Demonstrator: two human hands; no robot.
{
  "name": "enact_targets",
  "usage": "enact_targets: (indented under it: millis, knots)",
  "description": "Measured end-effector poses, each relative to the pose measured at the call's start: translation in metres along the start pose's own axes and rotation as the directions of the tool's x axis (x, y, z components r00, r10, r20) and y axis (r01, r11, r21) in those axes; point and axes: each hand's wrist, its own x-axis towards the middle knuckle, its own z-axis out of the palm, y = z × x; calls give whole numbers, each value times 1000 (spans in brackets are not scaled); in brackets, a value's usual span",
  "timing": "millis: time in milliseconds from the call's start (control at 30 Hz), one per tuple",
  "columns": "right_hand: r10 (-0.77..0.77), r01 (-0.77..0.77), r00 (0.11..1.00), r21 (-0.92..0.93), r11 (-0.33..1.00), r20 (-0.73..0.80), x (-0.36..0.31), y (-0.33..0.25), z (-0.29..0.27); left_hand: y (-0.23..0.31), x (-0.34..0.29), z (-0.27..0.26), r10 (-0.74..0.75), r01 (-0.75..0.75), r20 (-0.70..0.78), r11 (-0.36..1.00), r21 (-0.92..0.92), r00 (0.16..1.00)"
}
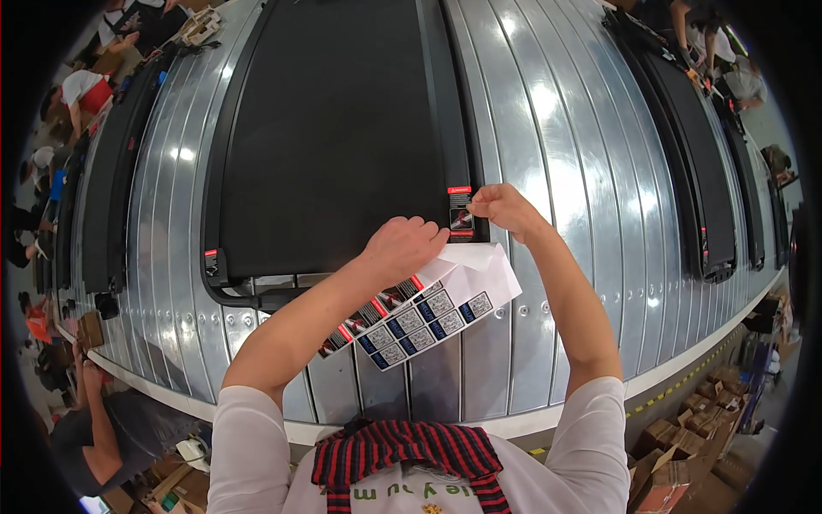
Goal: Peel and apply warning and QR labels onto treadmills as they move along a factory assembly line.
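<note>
A black treadmill deck (334,137) lies lengthwise before me. On its right side rail, close to the near end, sits a red, black and white warning sticker (461,214). My right hand (509,210) is closed in a pinch at the sticker's right edge. My left hand (404,248) is curled by the sticker's lower left and grips a sheet of stickers (424,321). That sheet hangs tilted over the deck's near end, with a bare white backing part, several black-and-white code stickers and a row of red-topped ones. My left fingertips are partly hidden.
The deck rests on a metal slatted conveyor (548,154) with a pale near edge. Another black deck (676,146) lies to the right, and one more (116,171) to the left. Other people work on both sides. Cardboard boxes (668,480) stand at lower right.
</note>
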Motion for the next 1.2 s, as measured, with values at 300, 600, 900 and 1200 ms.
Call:
enact_targets:
  millis: [300, 600, 900, 1200]
  knots:
    - [-63, 64, 998, -71, 995, 8, 8, 3, -4, 1, -4, 6, -12, 11, -67, 1000, -17, 998]
    - [-109, 76, 981, 201, 977, 159, 12, 14, -7, 0, -4, 5, -29, 28, -54, 999, -30, 998]
    - [-77, 63, 994, 176, 982, 75, 15, 13, -4, -2, -2, 8, -24, 19, -89, 999, -51, 996]
    - [-99, 53, 984, 292, 955, 148, 18, 16, -11, -4, -3, 8, -9, 3, -83, 998, -70, 996]
